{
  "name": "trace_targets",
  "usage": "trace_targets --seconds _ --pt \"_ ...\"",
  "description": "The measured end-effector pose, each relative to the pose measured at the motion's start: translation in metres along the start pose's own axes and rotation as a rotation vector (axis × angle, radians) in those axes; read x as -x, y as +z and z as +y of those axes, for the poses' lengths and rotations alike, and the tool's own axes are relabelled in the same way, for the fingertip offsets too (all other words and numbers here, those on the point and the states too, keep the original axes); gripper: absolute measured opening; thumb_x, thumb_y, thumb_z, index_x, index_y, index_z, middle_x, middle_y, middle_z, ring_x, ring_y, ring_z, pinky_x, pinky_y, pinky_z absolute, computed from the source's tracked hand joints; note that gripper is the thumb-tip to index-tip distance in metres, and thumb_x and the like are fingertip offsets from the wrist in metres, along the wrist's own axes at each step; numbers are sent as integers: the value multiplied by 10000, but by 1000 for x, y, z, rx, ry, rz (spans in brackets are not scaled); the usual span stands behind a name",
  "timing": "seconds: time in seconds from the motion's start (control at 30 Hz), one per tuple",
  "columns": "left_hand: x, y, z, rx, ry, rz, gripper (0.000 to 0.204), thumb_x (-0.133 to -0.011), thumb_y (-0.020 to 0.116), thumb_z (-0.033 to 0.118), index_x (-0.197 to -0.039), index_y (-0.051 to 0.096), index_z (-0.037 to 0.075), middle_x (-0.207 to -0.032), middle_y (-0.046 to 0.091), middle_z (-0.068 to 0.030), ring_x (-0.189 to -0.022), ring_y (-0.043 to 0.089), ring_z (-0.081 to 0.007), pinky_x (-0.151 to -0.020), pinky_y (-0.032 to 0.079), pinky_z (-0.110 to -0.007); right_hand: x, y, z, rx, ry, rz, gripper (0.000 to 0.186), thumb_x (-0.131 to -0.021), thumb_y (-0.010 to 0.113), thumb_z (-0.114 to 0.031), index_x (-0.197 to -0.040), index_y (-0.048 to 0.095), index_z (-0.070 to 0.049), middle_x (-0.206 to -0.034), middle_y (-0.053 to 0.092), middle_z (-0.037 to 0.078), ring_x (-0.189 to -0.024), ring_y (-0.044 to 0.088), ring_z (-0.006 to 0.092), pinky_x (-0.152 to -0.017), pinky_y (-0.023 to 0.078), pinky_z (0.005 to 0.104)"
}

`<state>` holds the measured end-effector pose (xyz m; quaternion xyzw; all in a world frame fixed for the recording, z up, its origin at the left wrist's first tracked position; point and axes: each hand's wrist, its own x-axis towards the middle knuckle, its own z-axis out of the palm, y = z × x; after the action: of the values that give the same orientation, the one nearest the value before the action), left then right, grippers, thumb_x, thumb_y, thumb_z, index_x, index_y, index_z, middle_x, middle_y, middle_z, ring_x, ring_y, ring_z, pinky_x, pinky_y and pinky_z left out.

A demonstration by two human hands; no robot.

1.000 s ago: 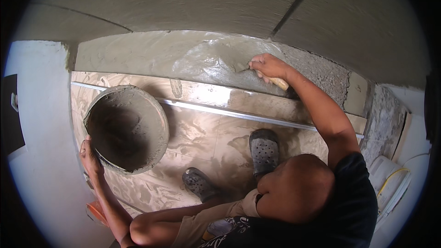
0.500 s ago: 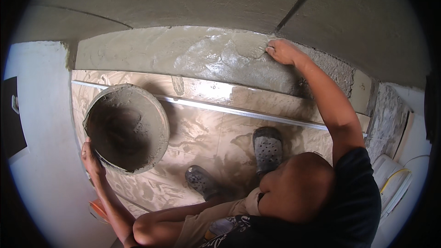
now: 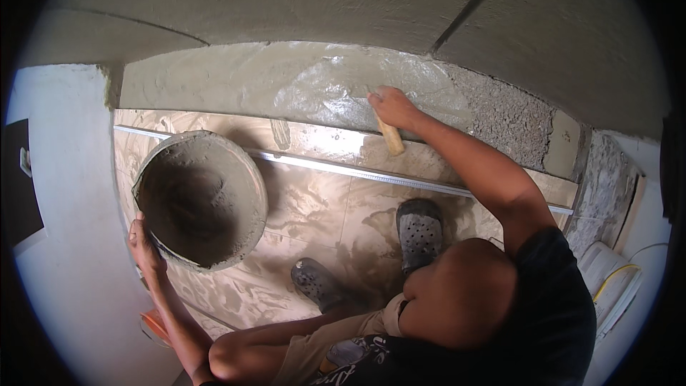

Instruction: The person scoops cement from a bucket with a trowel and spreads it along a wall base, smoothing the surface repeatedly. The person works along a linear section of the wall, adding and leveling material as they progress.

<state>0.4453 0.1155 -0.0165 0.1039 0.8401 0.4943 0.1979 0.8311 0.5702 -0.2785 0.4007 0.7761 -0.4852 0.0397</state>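
Observation:
My left hand (image 3: 146, 246) grips the near left rim of a round tub (image 3: 255, 196). Grey wet mortar (image 3: 225, 207) coats its inside and lies in its bottom. My right hand (image 3: 396, 107) is closed around a trowel with a pale wooden handle (image 3: 391, 139); the handle's end sticks out below the fist, and little of the blade shows. Smeared wet mortar (image 3: 286, 86) covers much of the ledge at the foot of the wall, glossy near the trowel. To the right of it the ledge surface (image 3: 511, 111) is rough and bare.
A long metal straightedge (image 3: 343, 169) lies across the mortar-smeared tiled floor (image 3: 307, 207), behind and right of the tub. My dark clogs (image 3: 419, 232) stand on the tiles. A white container (image 3: 604, 282) sits at the right, an orange object (image 3: 155, 325) at lower left. Grey wall (image 3: 321, 0) rises beyond.
My right hand has moved left and nearer along the ledge, and the trowel's wooden handle has come into view. Fresh mortar is spread where it was. My left hand stays on the tub rim.

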Motion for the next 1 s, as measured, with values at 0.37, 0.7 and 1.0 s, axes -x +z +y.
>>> trace_targets --seconds 0.37,0.7,1.0 --pt "3 8 6 4 18 14 434 -1078 625 325 -1262 682 -64 -1187 753 -132 -1038 707 -192 -940 546 -316 14 -40 -34 381 119 -64 362 -1019 514 -195 -1190 730 39 -1219 712 294 -1169 697 425 -1015 556 501" --pt "-2 0 3 -56 31 -14 413 -1084 621 339 -1225 698 -42 -1190 743 -83 -1067 672 -161 -960 516 -307 60 -89 4 426 276 -12 368 -1017 506 -191 -1182 745 34 -1230 713 289 -1177 691 440 -1029 547 514" --pt "-2 -5 -5 -33 51 -14 423 -1084 616 350 -1225 695 -40 -1224 722 -79 -1101 648 -156 -988 492 -309 126 -112 103 409 329 165 365 -1049 484 -260 -1071 710 25 -1064 728 305 -1045 705 466 -940 539 563"
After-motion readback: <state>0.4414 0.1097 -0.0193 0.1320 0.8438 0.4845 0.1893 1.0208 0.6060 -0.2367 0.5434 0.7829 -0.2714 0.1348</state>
